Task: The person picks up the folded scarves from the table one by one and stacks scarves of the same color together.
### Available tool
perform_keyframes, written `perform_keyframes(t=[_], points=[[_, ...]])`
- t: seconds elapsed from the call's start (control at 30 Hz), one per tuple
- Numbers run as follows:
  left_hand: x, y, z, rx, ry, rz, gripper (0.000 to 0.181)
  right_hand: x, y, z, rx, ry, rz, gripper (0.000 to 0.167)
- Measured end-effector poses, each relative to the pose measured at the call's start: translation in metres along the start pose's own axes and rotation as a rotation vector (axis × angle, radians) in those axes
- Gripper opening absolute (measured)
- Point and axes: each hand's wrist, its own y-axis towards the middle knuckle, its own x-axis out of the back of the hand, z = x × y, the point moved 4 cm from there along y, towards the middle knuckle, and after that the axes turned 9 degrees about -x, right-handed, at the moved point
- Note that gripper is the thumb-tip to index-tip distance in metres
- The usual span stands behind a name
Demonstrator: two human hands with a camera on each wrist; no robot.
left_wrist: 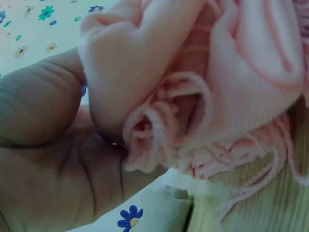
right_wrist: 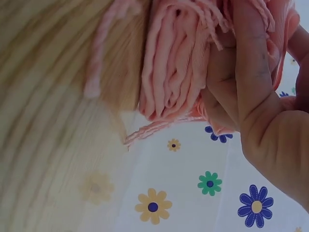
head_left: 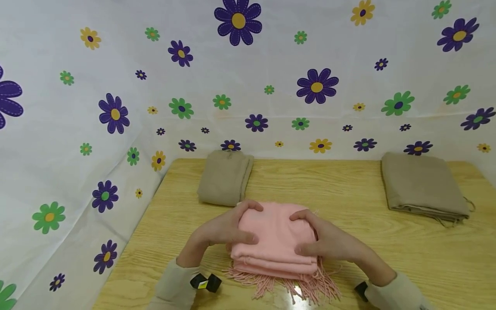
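Note:
A pink scarf [head_left: 275, 241], folded into a thick pad with tasselled fringe [head_left: 294, 288] at its near edge, lies in the middle of the table. On its left side my left hand [head_left: 232, 228] grips it, thumb and fingers on top. My right hand [head_left: 325, 239] holds the opposite side the same way, with some fingers tucked into the layers. Stacked folds of the scarf [right_wrist: 174, 63] show in the right wrist view beside that hand. In the left wrist view the scarf's edge [left_wrist: 130, 63] sits between thumb and fingers.
Behind the scarf to the left lies a folded khaki cloth [head_left: 222, 178]. A larger folded khaki cloth [head_left: 422, 185] with loose strings is at the back right. Flower-printed white sheeting [head_left: 271, 56] hangs behind and left of the wooden table [head_left: 174, 241].

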Motion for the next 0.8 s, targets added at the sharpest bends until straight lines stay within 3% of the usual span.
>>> perform_keyframes(t=[0.3,0.53,0.8], points=[[-0.001,-0.001,0.001,0.002,0.122,0.037,0.088,0.003,-0.002,0.002,-0.013,-0.205,-0.044,0.080],[-0.002,-0.003,0.002,-0.010,0.247,0.083,0.101,0.000,-0.004,0.001,-0.026,-0.274,-0.020,0.110],[-0.005,-0.004,0.011,0.010,0.200,0.171,0.118,-0.003,-0.003,-0.005,-0.065,-0.276,0.003,0.125]])
